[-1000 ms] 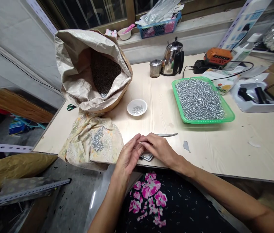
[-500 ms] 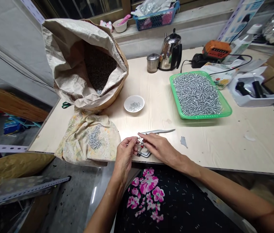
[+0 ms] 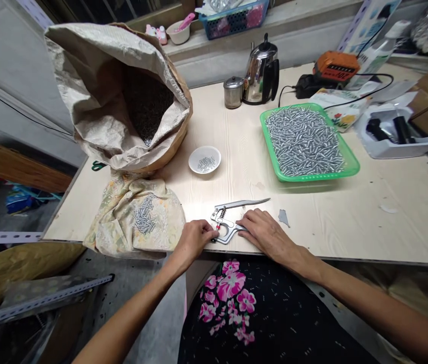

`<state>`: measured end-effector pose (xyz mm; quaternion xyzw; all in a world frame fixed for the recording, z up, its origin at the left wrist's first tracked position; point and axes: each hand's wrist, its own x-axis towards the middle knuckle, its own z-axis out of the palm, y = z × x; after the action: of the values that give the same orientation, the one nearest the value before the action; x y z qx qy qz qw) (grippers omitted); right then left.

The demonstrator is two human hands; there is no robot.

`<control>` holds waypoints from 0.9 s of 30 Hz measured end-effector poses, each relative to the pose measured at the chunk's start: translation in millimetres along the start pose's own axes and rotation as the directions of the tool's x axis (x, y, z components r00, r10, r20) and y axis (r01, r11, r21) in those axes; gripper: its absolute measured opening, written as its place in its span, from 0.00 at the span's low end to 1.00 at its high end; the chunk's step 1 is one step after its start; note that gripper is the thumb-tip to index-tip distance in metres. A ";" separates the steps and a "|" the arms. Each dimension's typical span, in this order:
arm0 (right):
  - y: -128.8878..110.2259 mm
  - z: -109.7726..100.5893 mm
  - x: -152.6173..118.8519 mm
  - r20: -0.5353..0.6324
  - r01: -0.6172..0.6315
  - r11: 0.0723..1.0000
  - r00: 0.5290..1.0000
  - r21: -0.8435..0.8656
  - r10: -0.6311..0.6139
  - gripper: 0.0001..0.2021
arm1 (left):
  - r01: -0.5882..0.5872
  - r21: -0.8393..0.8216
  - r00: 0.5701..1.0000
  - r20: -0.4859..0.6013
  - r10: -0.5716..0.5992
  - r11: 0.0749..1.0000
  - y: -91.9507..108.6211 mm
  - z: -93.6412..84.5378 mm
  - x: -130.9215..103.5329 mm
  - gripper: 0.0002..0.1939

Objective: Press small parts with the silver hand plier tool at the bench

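Note:
A silver pair of spring-loaded hand pliers (image 3: 232, 229) lies at the table's front edge, its upper handle raised and pointing right. The fingers of my right hand (image 3: 265, 230) are closed round the lower handle. At the pliers' left end, by a small red part, my left hand (image 3: 194, 240) is pinched. Whatever sits between its fingertips is too small or hidden to make out. Farther left, a patterned cloth (image 3: 172, 207) bears a heap of small silver metal pins (image 3: 144, 215). Behind the pliers stands a white bowl (image 3: 194, 168) with similar pins in it.
A green tray (image 3: 352, 164) full of silver pins stands on the right. At back left is a large open paper sack (image 3: 85, 101) with dark contents. A kettle (image 3: 261, 73), a metal canister (image 3: 233, 92) and an orange battery (image 3: 335, 65) line the back.
My right hand has moved right, off the pliers' jaw end and onto the lower handle, so more of the pliers shows. My left hand has lowered slightly, and the camera view has shifted a little.

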<state>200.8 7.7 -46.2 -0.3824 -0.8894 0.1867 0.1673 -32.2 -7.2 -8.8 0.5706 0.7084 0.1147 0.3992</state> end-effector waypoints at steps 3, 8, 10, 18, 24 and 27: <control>0.8 4.0 0.4 -0.031 0.010 0.999 0.999 -0.035 -0.011 0.07 | -0.041 0.131 0.998 0.049 0.035 0.991 9.5 1.8 5.9 0.07; -0.5 10.5 -0.5 -0.106 0.020 0.998 0.994 -0.054 -0.026 0.07 | -0.057 0.277 0.991 0.131 0.021 0.959 22.0 2.5 16.8 0.07; -0.7 13.6 -0.4 -0.130 0.016 0.999 0.991 -0.051 -0.022 0.08 | -0.053 0.315 0.986 0.165 0.000 0.948 24.4 0.5 21.4 0.07; 7.7 22.5 1.2 -0.154 -0.002 0.992 0.988 -0.125 -0.017 0.07 | -0.091 0.262 0.995 0.071 0.075 0.961 21.4 -0.1 23.5 0.07; 7.5 21.8 -0.4 -0.157 0.006 0.994 0.987 -0.110 -0.023 0.07 | -0.285 0.133 0.958 0.085 0.275 0.949 17.3 -10.9 25.1 0.15; 9.3 23.1 -2.0 -0.175 -0.001 0.997 0.984 -0.071 -0.012 0.07 | -0.210 0.116 0.975 0.097 0.199 0.971 12.7 -33.6 26.4 0.10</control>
<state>197.7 7.5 -71.0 -0.4006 -0.8783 0.1200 0.2317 -47.2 30.5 9.6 0.6689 0.6340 0.0863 0.3784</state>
